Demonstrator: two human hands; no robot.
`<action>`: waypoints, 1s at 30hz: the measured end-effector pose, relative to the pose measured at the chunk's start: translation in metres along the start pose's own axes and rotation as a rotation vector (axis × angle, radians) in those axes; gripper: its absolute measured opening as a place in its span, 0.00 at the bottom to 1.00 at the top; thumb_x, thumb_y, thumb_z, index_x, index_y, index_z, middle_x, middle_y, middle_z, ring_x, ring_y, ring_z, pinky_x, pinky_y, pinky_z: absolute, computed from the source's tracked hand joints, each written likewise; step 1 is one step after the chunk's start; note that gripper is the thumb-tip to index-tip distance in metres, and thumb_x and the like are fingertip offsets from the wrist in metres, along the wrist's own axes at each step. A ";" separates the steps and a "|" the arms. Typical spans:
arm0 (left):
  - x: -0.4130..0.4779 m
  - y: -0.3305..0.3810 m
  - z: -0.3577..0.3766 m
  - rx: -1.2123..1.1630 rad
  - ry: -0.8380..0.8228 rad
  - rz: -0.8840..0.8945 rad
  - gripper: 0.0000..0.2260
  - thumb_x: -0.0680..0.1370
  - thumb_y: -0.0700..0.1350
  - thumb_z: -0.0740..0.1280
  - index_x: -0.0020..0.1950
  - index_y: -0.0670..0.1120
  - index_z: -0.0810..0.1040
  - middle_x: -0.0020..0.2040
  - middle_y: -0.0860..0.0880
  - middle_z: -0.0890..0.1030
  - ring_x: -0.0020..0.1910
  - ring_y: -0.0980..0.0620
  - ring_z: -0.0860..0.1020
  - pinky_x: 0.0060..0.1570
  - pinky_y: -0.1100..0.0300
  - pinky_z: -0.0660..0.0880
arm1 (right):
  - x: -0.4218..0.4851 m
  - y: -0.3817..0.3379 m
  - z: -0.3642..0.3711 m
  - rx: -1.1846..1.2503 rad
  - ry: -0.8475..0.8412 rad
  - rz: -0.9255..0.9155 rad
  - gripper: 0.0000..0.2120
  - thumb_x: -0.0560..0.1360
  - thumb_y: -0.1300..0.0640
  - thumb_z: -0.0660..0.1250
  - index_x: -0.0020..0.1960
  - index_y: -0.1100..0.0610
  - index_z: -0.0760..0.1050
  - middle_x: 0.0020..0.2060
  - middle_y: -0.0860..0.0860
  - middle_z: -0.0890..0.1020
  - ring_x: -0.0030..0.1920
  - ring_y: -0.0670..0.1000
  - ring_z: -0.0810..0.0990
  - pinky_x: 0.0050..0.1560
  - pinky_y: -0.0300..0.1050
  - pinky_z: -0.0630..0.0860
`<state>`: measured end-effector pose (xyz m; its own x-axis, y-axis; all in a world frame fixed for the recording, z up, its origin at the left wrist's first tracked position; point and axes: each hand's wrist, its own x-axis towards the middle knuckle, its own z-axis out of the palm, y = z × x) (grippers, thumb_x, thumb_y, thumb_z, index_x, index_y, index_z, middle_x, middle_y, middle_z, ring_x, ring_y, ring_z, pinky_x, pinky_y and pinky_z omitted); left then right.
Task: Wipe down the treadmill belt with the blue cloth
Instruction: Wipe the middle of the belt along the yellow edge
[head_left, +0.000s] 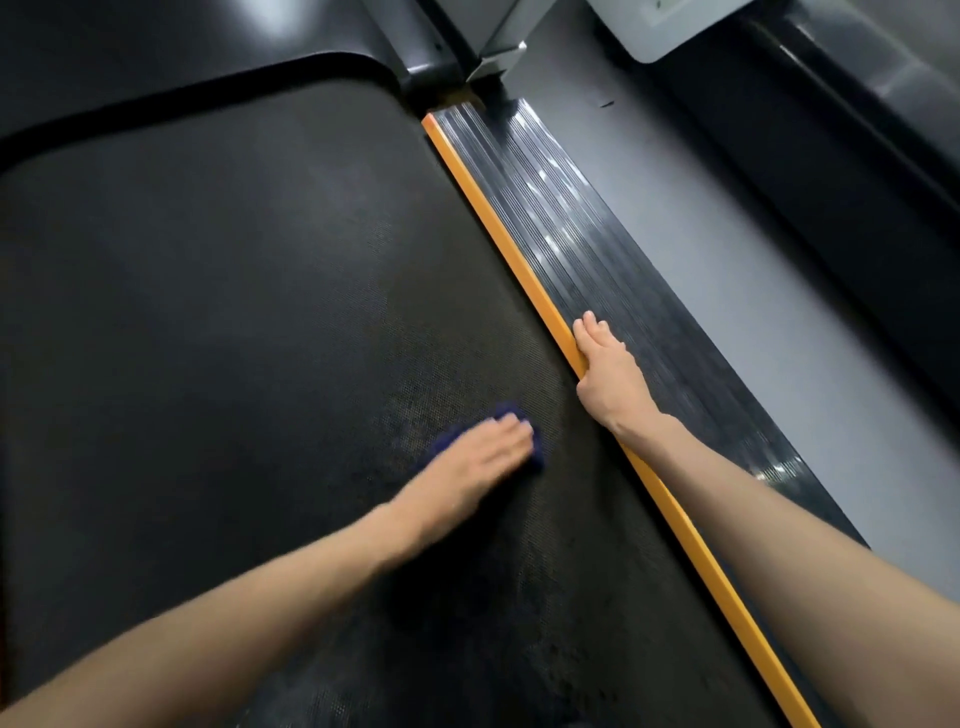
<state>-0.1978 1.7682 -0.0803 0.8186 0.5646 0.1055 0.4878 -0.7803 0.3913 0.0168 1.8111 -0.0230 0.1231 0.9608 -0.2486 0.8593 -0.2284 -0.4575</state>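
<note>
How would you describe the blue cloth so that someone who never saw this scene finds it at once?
Start at the wide black treadmill belt. Left of its orange edge strip, the left hand presses flat on the blue cloth. It is the only dark blue thing in view.

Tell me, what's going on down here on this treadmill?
A person is cleaning it by hand. Their left hand presses a blue cloth flat against the dark treadmill belt, towards the belt's right side. Their right hand rests on the ribbed side rail, right at the orange strip that borders the belt, as if for support.
</note>
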 end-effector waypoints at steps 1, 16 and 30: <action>-0.010 0.012 0.003 -0.041 -0.108 0.163 0.21 0.81 0.43 0.47 0.70 0.37 0.68 0.72 0.43 0.65 0.73 0.57 0.56 0.73 0.64 0.45 | 0.000 0.000 0.002 -0.009 0.011 0.002 0.34 0.75 0.73 0.57 0.76 0.57 0.50 0.76 0.51 0.50 0.76 0.51 0.47 0.73 0.47 0.44; -0.030 0.008 0.004 -0.074 0.229 -0.392 0.21 0.74 0.34 0.54 0.66 0.39 0.74 0.67 0.43 0.73 0.67 0.44 0.70 0.68 0.52 0.62 | 0.001 -0.005 0.005 0.016 -0.003 0.047 0.35 0.74 0.73 0.57 0.77 0.57 0.49 0.76 0.51 0.49 0.76 0.52 0.46 0.73 0.49 0.43; -0.029 -0.027 -0.015 -0.029 0.350 -0.735 0.21 0.73 0.34 0.54 0.64 0.38 0.75 0.66 0.40 0.73 0.67 0.39 0.70 0.70 0.60 0.55 | -0.005 -0.011 -0.008 0.048 -0.068 0.075 0.30 0.76 0.70 0.55 0.76 0.57 0.53 0.76 0.51 0.53 0.76 0.52 0.49 0.73 0.47 0.47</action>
<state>-0.2394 1.7774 -0.0799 0.1475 0.9850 0.0901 0.8518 -0.1728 0.4945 0.0108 1.8106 -0.0095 0.1502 0.9282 -0.3403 0.8239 -0.3078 -0.4759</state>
